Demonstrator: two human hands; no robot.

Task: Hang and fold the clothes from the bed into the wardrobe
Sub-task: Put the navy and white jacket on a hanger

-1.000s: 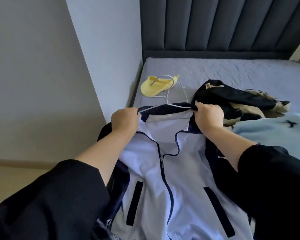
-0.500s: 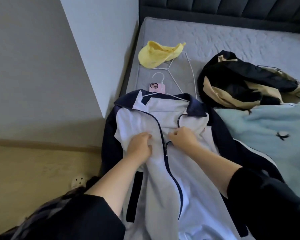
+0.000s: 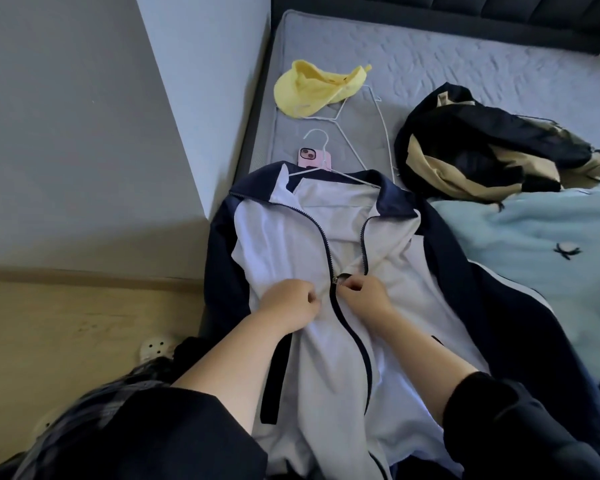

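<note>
A white and navy zip jacket [image 3: 284, 237] lies front-up on the bed's near left corner, with a white wire hanger [image 3: 321, 169] inside its collar and the hook sticking out above. The zip is open at the top. My left hand [image 3: 291, 301] pinches the white fabric just left of the zip. My right hand [image 3: 364, 294] pinches the zip slider at mid-chest. A black and tan garment [image 3: 482, 150] lies crumpled to the right, and a light blue garment [image 3: 541, 258] lies below it.
A yellow cap [image 3: 312, 88] lies near the bed's left edge over a second wire hanger [image 3: 378, 112]. A pink phone [image 3: 314, 157] lies above the jacket's collar. The grey mattress [image 3: 465, 57] meets a dark headboard behind; a wall corner and wooden floor lie left.
Both hands came down from the jacket's collar to mid-chest at the zip. The hanger's hook and the pink phone came into sight above the collar.
</note>
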